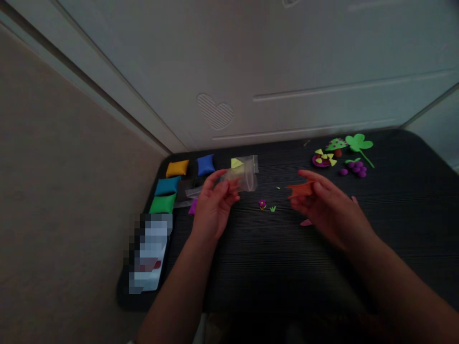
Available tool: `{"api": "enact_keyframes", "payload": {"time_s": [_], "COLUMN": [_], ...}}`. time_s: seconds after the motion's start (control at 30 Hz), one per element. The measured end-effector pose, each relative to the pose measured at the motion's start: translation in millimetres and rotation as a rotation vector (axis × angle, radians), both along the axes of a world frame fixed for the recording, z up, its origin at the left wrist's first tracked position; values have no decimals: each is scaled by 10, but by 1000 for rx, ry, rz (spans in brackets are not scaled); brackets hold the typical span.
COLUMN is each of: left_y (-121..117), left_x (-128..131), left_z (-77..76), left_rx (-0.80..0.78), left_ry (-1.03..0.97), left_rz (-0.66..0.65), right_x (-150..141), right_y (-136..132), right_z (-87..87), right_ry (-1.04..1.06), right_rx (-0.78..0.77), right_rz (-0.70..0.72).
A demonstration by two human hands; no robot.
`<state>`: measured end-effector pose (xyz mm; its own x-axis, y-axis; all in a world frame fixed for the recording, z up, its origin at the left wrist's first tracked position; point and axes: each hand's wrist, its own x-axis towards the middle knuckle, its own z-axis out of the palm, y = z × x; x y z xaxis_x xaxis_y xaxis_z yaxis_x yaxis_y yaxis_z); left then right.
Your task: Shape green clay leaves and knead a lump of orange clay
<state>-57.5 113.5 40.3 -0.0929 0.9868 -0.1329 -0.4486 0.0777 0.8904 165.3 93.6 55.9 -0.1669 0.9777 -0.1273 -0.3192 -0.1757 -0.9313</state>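
My left hand [215, 203] pinches a clear plastic bag [247, 179] between thumb and fingers, above the dark table. A small pale orange bit shows by its fingertips. In my right hand [330, 205], thumb and fingers close on a piece of orange modelling clay [301, 189], stretched with a ragged edge. Below and between the hands lie a tiny purple clay flower [262, 203] and a small green clay grass tuft [273, 209]. A pink clay piece [306, 222] sits partly behind my right hand. Behind the bag is a yellow clay packet [236, 163].
Orange [177, 168], blue [205, 165], teal [167, 186] and green clay packets [163, 204] lie at the left, near a blurred-out phone [150, 253]. At the back right are a green clay clover [358, 142], purple clay grapes [356, 168] and a purple dish [319, 161]. A white panel stands behind.
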Motion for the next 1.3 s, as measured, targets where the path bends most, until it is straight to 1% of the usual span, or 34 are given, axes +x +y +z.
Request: {"api": "enact_keyframes", "payload": {"time_s": [0.07, 0.13, 0.3, 0.43, 0.53, 0.63, 0.77, 0.83, 0.93, 1.03, 1.13, 1.2, 1.27, 1.3], "left_y": [21, 36, 53, 54, 61, 117, 329, 471, 651, 747, 775, 759, 694, 634], "left_x": [-35, -52, -39, -36, -51, -106, -246, -318, -387, -411, -424, -422, -370, -310], "left_z": [8, 6, -25, -33, -15, 25, 61, 43, -21, -83, -94, -58, 10, 52], "left_rx": [35, 66, 137, 175, 181, 195, 214, 203, 173, 149, 142, 151, 181, 196], "left_ry": [46, 91, 188, 262, 345, 475, 735, 837, 940, 1203, 1438, 1519, 1512, 1454], "left_rz": [68, 116, 219, 257, 257, 267, 201, 198, 136, 139, 181, 232, 284, 296], "right_x": [-16, -18, -31, -50, -38, -6, 7, -9, -34, -40, -39, -40, -38, -36], "right_y": [-5, -1, 2, -7, 5, 31, 55, 54, 38, 18, 7, 9, 20, 27], "right_z": [-5, -18, -49, -65, -82, -89, -88, -91, -87, -67, -52, -54, -61, -64], "right_ry": [58, 126, 278, 315, 297, 334, 366, 364, 419, 432, 405, 433, 480, 498], "right_rx": [-94, -164, -243, -298, -275, -220, -178, -194, -237, -278, -271, -242, -207, -190], "right_rz": [64, 91, 98, 94, 82, 99, 126, 123, 105, 118, 153, 166, 154, 136]}}
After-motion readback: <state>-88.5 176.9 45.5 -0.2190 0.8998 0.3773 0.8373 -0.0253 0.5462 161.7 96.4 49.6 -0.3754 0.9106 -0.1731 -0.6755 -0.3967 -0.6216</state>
